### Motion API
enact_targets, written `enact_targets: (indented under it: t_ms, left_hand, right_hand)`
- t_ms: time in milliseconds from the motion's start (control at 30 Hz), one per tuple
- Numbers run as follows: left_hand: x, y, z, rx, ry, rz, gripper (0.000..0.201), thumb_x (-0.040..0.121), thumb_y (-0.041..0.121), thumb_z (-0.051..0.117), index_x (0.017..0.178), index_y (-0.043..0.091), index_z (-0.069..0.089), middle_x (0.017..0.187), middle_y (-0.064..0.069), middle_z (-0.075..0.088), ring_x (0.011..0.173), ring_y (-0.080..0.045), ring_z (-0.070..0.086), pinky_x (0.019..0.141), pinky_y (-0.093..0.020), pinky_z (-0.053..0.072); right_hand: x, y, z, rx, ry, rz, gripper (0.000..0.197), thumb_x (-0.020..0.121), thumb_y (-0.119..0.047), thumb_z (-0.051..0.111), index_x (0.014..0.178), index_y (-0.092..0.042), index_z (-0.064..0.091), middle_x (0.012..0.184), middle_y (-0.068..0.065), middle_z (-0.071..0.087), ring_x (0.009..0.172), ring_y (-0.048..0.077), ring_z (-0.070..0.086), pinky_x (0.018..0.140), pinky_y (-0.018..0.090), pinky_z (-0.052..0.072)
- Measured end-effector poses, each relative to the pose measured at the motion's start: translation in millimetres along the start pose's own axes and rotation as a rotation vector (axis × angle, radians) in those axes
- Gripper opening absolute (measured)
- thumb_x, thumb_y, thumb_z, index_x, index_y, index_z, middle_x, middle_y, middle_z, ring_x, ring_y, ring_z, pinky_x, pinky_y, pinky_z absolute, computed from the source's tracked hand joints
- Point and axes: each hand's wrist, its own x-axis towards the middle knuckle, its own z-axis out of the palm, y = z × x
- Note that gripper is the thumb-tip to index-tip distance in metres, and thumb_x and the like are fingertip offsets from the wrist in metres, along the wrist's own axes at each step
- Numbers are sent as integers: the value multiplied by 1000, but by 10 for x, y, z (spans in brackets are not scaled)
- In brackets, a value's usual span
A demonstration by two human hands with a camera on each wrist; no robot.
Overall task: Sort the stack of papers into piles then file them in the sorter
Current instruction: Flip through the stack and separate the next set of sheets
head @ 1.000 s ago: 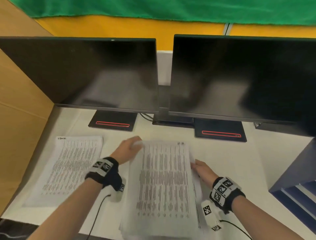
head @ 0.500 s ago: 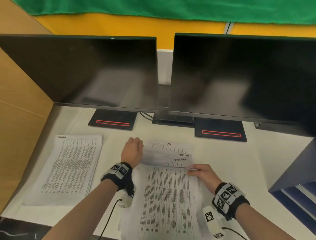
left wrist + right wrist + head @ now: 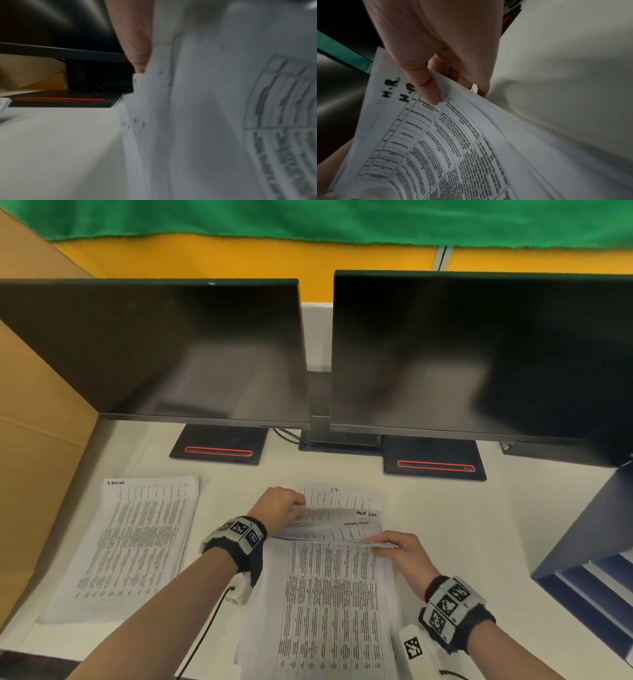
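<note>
Lying lengthwise toward the person in the middle of the desk (image 3: 462, 529), the stack of papers (image 3: 329, 604) has its far ends bent up: the right hand (image 3: 400, 549) pinches the top sheets at the right corner between thumb and curled fingers, while the left hand (image 3: 279, 508) seems to curl over the left corner, its grip blurred in its wrist view. A sorted pile (image 3: 137, 542) lies well apart to the left, nearer the left hand, and the sorter (image 3: 589, 542) stands at the right. Only the right wrist view shows the handwritten "H.R." headings.
</note>
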Motion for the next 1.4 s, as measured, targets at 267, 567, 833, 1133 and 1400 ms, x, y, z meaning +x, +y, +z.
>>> enact_targets:
  t_ms: [267,567,833,1133,1400]
  left_hand:
    - [-135,-150,101,-216,-26,13,23,85,35,63,93,15,69,125,-2,55,116,-20,49,103,-40,38]
    - [509,63,-142,9,-162,-140,46,96,44,35,86,10,64,112,-13,66,98,-27,57,96,-39,39]
    - [470,32,-167,-40,-32,-18,8,84,11,59,85,15,66,107,-3,66,90,-14,50,85,-26,36]
    - [230,-245,-152,-207,-27,-120,26,97,30,41,112,23,61,123,-4,61,104,-22,59,97,-34,42]
    - [-325,131,-412,-1075,215,-97,63,78,78,30,129,42,42,123,9,58,108,-5,58,101,-38,37]
  right_hand:
    - [12,42,7,45,26,10,22,79,9,63,88,-6,76,94,7,73,94,18,63,73,12,46]
    - [17,-10,21,38,53,24,23,79,9,63,88,-8,76,97,13,72,92,19,63,77,18,44]
    - [20,-31,10,39,70,35,21,81,5,63,88,-10,75,88,4,71,87,15,64,74,15,45]
    - [-9,-174,86,-16,98,52,13,94,-14,53,99,-17,65,101,0,65,93,14,66,66,10,48]
    - [8,-739,-240,358,212,0,22,95,-8,47,106,-9,65,110,14,70,98,25,69,89,41,52]
